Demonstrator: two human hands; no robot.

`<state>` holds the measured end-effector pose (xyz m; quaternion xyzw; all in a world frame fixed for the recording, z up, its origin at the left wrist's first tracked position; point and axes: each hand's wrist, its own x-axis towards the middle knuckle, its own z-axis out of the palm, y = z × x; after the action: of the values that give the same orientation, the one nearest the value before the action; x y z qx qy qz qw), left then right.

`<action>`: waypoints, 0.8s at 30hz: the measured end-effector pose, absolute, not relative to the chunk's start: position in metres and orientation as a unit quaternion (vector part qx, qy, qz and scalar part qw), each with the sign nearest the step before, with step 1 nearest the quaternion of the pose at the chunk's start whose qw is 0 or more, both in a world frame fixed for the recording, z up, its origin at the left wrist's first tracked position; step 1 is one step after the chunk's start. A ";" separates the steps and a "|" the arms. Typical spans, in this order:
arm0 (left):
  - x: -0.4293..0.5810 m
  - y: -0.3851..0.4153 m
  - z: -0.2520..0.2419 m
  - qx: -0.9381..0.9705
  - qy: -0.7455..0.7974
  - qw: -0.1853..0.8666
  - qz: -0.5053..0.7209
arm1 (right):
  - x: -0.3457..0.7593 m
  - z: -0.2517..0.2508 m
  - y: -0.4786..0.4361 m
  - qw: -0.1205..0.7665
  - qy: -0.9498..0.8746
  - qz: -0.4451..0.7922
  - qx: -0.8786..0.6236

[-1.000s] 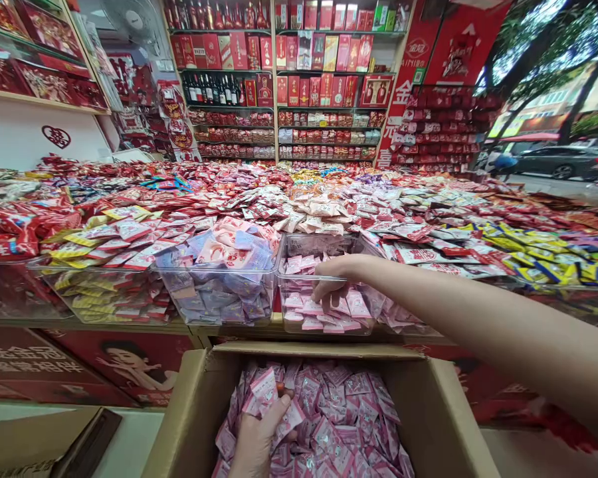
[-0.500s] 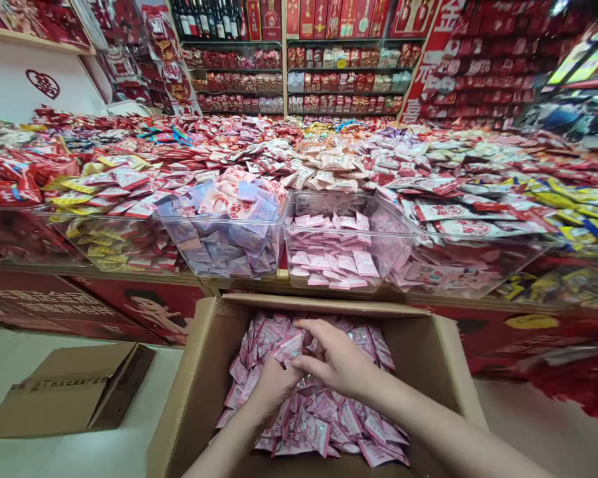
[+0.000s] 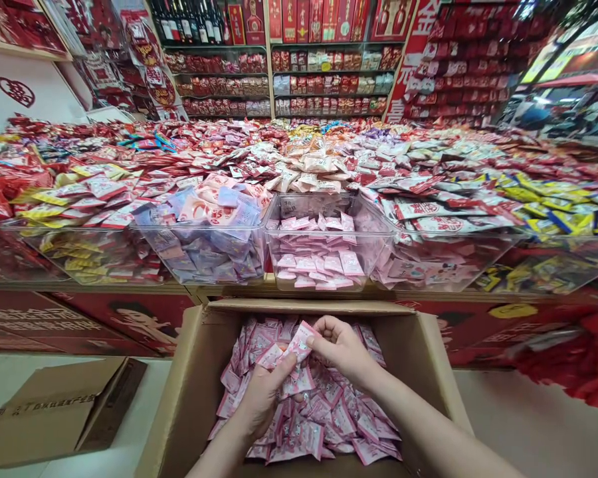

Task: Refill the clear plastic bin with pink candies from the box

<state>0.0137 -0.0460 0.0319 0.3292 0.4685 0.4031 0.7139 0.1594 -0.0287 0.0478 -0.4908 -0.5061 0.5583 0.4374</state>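
Inside an open cardboard box (image 3: 448, 378) lies a loose heap of small pink candy packets (image 3: 299, 438). Above that heap my left hand (image 3: 265, 392) is closed on a few pink candy packets (image 3: 298, 380), its thumb lying across them. My right hand (image 3: 346, 345) pinches the upper right corner of a tilted pink candy packet (image 3: 301, 340), whose lower part meets the ones in my left hand. Parts of my left fingers are hidden behind the packets. Just beyond the box, a clear plastic bin (image 3: 323, 234) holds similar pink packets in stacked rows.
More clear bins stand along the counter edge, with purple packets (image 3: 204, 239) to the left and red-white packets (image 3: 428, 209) to the right. A flattened carton (image 3: 44, 411) lies on the floor at left. Red cloth (image 3: 578, 362) shows at right.
Both hands have risen slightly above the heap. My right hand now pinches a packet's corner, and several packets show in my left hand. The view has shifted a little to the right.
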 end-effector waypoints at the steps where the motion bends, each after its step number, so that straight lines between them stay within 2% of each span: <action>1: 0.014 -0.046 0.032 0.343 0.472 0.708 0.396 | 0.160 0.047 -0.029 0.437 -0.543 0.531 -0.482; 4: 0.012 -0.045 0.031 0.373 0.488 0.689 0.384 | 0.163 0.044 -0.029 0.403 -0.644 0.442 -0.477; 7: 0.005 -0.041 0.032 0.334 0.502 0.687 0.405 | 0.163 0.046 -0.033 0.360 -0.662 0.419 -0.506; 10: -0.004 -0.035 0.034 0.261 0.486 0.707 0.442 | 0.166 0.073 -0.040 0.334 -0.704 0.376 -0.500; 12: -0.008 -0.033 0.034 0.235 0.473 0.710 0.465 | 0.174 0.110 -0.040 0.355 -0.745 0.308 -0.473; 14: -0.009 -0.032 0.032 0.235 0.471 0.700 0.483 | 0.186 0.155 -0.032 0.420 -0.756 0.234 -0.445; 16: -0.009 -0.032 0.029 0.238 0.478 0.689 0.490 | 0.199 0.197 -0.012 0.485 -0.734 0.151 -0.450; 17: -0.008 -0.032 0.028 0.237 0.481 0.687 0.491 | 0.205 0.214 0.002 0.488 -0.725 0.108 -0.474; 18: -0.008 -0.033 0.027 0.237 0.482 0.688 0.489 | 0.210 0.226 0.017 0.460 -0.724 0.078 -0.507; 20: -0.006 -0.034 0.026 0.237 0.487 0.690 0.481 | 0.217 0.238 0.049 0.321 -0.743 0.081 -0.582; 22: -0.005 -0.034 0.027 0.235 0.506 0.678 0.479 | 0.218 0.238 0.074 0.149 -0.754 0.158 -0.620; 24: -0.004 -0.033 0.027 0.229 0.528 0.658 0.485 | 0.215 0.233 0.091 0.038 -0.744 0.241 -0.622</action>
<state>-0.0036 -0.0325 0.0272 0.2285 0.5279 0.4852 0.6585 0.2151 0.0913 0.2326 -0.6217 -0.7442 0.2412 0.0376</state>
